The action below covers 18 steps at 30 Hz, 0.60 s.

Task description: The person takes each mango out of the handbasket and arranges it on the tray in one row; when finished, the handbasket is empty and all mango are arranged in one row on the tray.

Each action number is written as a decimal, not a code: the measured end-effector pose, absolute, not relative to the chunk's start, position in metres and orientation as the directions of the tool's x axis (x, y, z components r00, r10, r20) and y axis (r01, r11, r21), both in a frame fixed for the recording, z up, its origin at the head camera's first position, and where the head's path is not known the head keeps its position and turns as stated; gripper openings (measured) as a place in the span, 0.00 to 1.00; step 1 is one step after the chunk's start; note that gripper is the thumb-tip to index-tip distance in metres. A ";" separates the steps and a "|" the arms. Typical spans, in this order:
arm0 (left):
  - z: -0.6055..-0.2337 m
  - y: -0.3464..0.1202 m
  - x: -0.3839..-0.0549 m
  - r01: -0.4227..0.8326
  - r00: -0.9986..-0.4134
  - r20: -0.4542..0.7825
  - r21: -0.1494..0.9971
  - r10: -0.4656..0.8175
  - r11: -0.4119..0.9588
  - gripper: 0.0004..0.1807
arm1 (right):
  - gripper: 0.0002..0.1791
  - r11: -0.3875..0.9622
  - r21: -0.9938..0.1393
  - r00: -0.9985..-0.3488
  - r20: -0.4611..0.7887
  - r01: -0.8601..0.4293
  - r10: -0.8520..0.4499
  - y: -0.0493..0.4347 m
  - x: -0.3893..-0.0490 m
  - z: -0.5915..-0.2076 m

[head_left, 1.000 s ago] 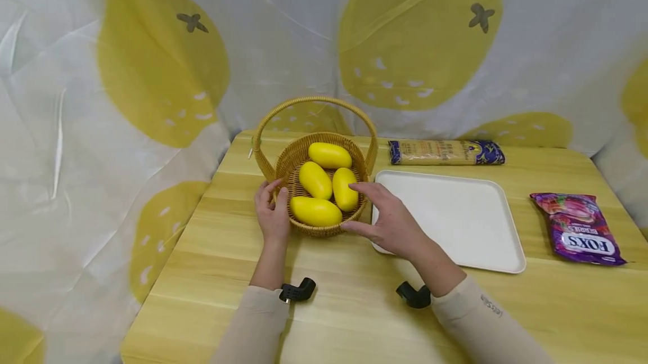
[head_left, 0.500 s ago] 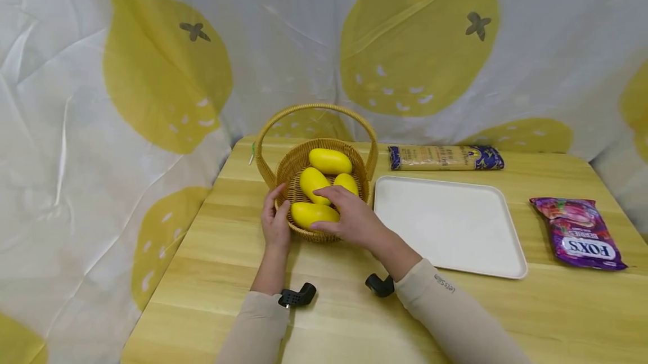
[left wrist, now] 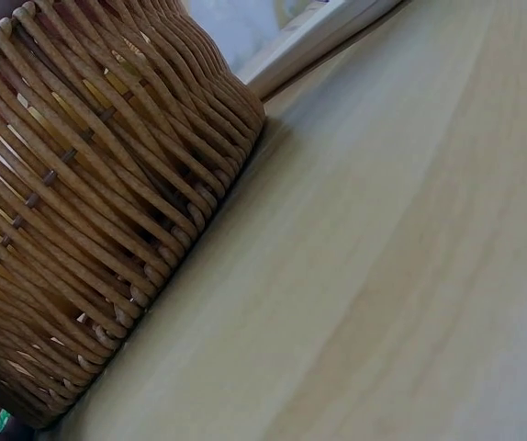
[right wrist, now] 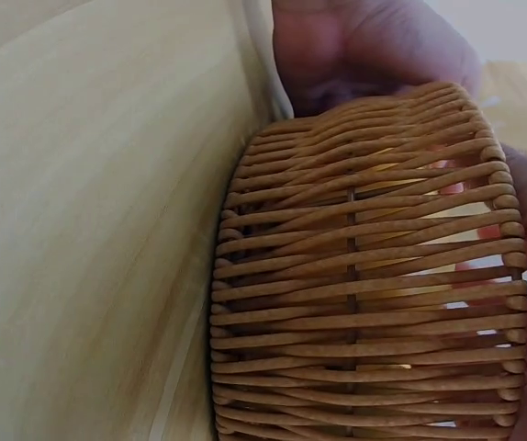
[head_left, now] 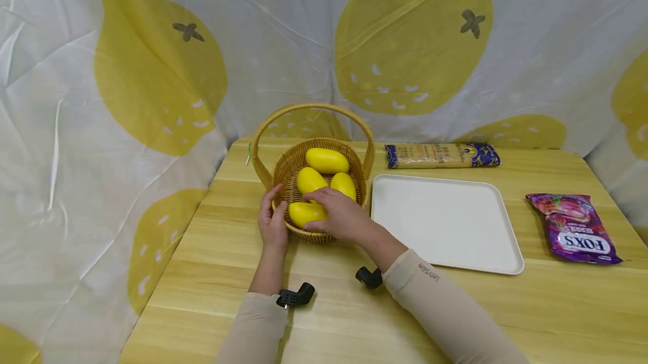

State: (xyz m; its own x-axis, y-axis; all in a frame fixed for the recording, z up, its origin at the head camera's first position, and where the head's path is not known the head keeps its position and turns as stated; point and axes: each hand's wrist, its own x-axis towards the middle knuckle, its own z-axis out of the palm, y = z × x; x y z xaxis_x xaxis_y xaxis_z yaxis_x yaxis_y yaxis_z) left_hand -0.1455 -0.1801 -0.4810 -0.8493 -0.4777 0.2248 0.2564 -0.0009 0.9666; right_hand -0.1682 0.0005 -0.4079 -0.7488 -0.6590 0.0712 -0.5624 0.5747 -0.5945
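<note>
Wicker basket, upright, far left on wooden table; left wall gripped by left hand. Inside: three yellow fruits; near yellow fruit, grasped by right hand. White tray, just right. Long packet, beyond tray. Purple bag, farther right.

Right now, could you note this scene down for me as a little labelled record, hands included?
Basket: wicker, handle up, on wooden table
Contents: four yellow oval fruits visible
Left hand: touches the basket's left side
Right hand: fingers around the right end of the nearest fruit; grip firmness hidden
Tray: white, right of the basket
Long packet: behind the tray
Purple bag: right of the tray, lettered FOX'S
</note>
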 end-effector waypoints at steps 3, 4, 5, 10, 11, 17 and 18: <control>-0.481 -0.180 -0.145 0.253 -0.851 0.219 0.967 -0.478 -0.006 0.22 | 0.36 0.586 -0.578 -0.742 0.051 -0.568 -0.668 -0.001 -0.170 -0.409; -0.481 -0.180 -0.146 0.253 -0.850 0.220 0.967 -0.478 -0.006 0.22 | 0.36 0.588 -0.575 -0.741 0.048 -0.569 -0.670 -0.001 -0.170 -0.409; -0.480 -0.180 -0.146 0.253 -0.851 0.220 0.967 -0.478 -0.005 0.22 | 0.36 0.591 -0.571 -0.741 0.045 -0.570 -0.670 -0.002 -0.170 -0.409; -0.479 -0.181 -0.145 0.253 -0.851 0.220 0.968 -0.477 -0.005 0.23 | 0.35 0.618 -0.550 -0.749 0.021 -0.562 -0.663 -0.004 -0.172 -0.408; -0.479 -0.180 -0.145 0.252 -0.851 0.219 0.968 -0.477 -0.006 0.23 | 0.34 0.624 -0.544 -0.751 0.015 -0.560 -0.661 -0.004 -0.172 -0.408; -0.480 -0.180 -0.145 0.267 -0.850 0.227 0.963 -0.476 -0.018 0.23 | 0.32 0.645 -0.535 -0.759 -0.011 -0.546 -0.651 -0.005 -0.171 -0.407; -0.480 -0.180 -0.146 0.272 -0.849 0.231 0.962 -0.475 -0.019 0.23 | 0.32 0.648 -0.535 -0.760 -0.016 -0.543 -0.650 -0.005 -0.171 -0.407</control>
State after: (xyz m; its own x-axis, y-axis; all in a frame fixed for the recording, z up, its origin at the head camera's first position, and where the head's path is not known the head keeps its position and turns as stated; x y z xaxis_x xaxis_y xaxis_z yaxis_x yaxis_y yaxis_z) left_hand -0.1455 -0.1798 -0.4799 -0.8493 -0.4749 0.2307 0.2722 -0.0193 0.9621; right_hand -0.1711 -0.0049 -0.4068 -0.7598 -0.6500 -0.0165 -0.5426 0.6478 -0.5348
